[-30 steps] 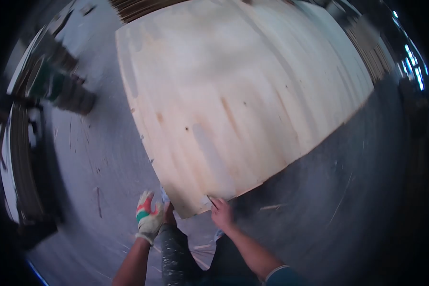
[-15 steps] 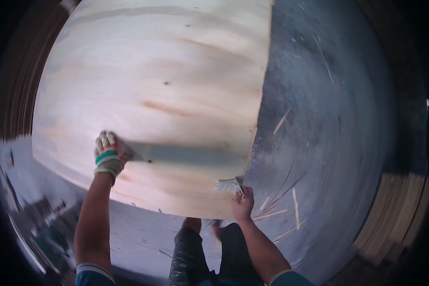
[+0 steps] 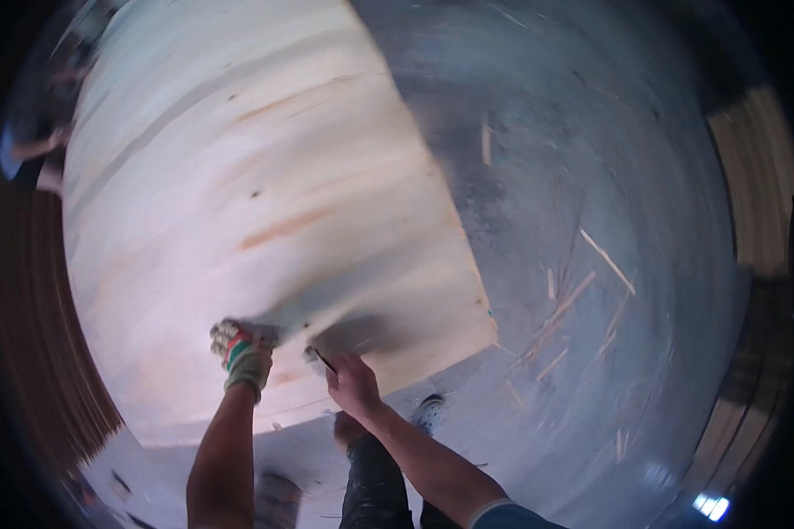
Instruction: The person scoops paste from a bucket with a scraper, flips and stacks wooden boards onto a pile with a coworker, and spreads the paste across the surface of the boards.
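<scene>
A large pale plywood sheet [image 3: 185, 220] with brown streaks and small dark knots spreads out in front of me. My left hand [image 3: 243, 348], in a whitish glove with green and red bands, is over its near part, fingers curled. A small greyish piece shows beside those fingers, too blurred to name. My bare right hand [image 3: 353, 383] is closed around a putty knife [image 3: 319, 357], its blade close to the sheet's surface and pointing toward my left hand. Shadows lie on the wood around both hands.
Thin wood strips [image 3: 607, 262] are scattered on the grey floor [image 3: 538, 159] to the right. Stacked boards [image 3: 26, 326] rise at the left, with more stacked wood [image 3: 754, 176] at the right. Another person's arm [image 3: 40, 148] shows at the far left edge.
My right hand has moved left from the sheet's right edge to near my left hand with the putty knife. The view has turned, and the left hand's fingers look more curled.
</scene>
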Tool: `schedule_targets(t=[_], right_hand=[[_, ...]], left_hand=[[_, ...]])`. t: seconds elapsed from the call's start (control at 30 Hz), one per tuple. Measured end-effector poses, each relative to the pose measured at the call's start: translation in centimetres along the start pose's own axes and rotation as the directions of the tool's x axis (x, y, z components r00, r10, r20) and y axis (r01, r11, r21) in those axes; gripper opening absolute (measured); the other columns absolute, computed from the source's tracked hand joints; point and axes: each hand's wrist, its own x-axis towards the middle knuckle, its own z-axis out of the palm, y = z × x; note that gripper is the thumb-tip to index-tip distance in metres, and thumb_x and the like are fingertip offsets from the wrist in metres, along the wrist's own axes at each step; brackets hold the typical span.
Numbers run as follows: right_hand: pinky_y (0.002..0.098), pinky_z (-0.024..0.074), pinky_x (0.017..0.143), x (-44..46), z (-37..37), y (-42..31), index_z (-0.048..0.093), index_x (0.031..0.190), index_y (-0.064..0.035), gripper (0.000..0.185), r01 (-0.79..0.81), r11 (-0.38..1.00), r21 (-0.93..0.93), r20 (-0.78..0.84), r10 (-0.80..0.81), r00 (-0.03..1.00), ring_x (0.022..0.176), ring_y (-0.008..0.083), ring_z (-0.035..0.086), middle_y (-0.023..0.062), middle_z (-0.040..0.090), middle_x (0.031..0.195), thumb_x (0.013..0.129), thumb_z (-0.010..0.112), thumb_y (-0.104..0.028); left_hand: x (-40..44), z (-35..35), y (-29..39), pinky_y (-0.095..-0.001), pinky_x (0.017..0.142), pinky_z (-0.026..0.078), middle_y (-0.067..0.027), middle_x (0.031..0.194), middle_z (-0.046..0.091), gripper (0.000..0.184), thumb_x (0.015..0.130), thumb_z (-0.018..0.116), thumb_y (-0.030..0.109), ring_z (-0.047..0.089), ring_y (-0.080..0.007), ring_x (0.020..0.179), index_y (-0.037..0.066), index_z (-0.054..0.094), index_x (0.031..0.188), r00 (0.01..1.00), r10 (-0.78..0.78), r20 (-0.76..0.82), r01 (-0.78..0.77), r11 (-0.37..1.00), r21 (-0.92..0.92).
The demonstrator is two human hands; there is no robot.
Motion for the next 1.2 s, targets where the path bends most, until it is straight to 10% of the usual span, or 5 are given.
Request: schedule_targets(t=[0.2,0.37,0.5,0.6,1.2], right_hand=[[0.0333,0.0543,0.092,-6.9,-6.1,0.6,0.07,0.117,-0.0014,0.023,-0.57,0.628,0.53,-0.26,0.76,0.596,0.104,0.0159,0.068,0.0072,0.074,0.11,0.096,0.064,-0.009],[0.0412,0.055,0.094,-6.1,-8.9,6.6,0.06,0.129,-0.0031,0.032,0.433,0.115,0.894,-0.257,0.923,0.287,0.11,0.0232,0.066,0.0065,0.065,0.122,0.097,0.061,-0.004],[0.0393,0.056,0.086,-4.0,-10.6,14.3,0.069,0.114,-0.0012,0.025,-0.17,0.532,0.83,-0.548,0.834,-0.064,0.101,0.0299,0.071,0.0142,0.073,0.112,0.093,0.064,-0.013],[0.0437,0.0562,0.085,-1.9,-14.8,16.3,0.072,0.108,-0.0015,0.026,-0.804,0.552,0.222,-0.728,0.642,0.24,0.101,0.0408,0.069,0.0242,0.072,0.106,0.092,0.061,-0.018],[0.045,0.0546,0.091,-21.8,32.6,-19.3,0.065,0.12,-0.007,0.033,-0.574,0.804,-0.155,-0.361,0.495,0.791,0.104,0.0347,0.065,0.0145,0.067,0.111,0.087,0.061,-0.007]], left_hand=[[-1.6,-0.8,-1.5,-0.0514,0.12,0.03,-0.0287,0.157,0.033,0.094,0.087,0.073,0.044,0.03,-0.0458,0.146,-0.001,0.03,0.156,0.965,0.254,-0.062,-0.253,0.967,0.01],[1.0,-4.0,-7.8,-0.0436,0.114,0.041,-0.0244,0.14,0.059,0.073,0.089,0.073,0.031,0.055,-0.036,0.132,-0.004,0.047,0.147,0.481,0.815,-0.322,-0.747,0.574,0.336],[13.3,-4.3,-20.6,-0.04,0.127,0.024,-0.0212,0.164,0.034,0.089,0.085,0.077,0.019,0.028,-0.0339,0.154,-0.001,0.031,0.159,0.711,0.641,-0.288,-0.7,0.682,-0.211],[12.8,-9.0,-22.6,-0.0452,0.108,0.047,-0.014,0.135,0.066,0.058,0.101,0.061,0.05,0.059,-0.0348,0.128,0.008,0.058,0.141,0.636,0.721,-0.276,-0.404,0.615,0.677],[19.2,-6.2,-26.7,-0.0726,0.113,0.027,-0.0294,0.17,-0.001,0.118,0.086,0.065,0.072,0.006,-0.0576,0.153,0.014,0.001,0.166,0.857,0.509,0.084,-0.513,0.827,0.229]])
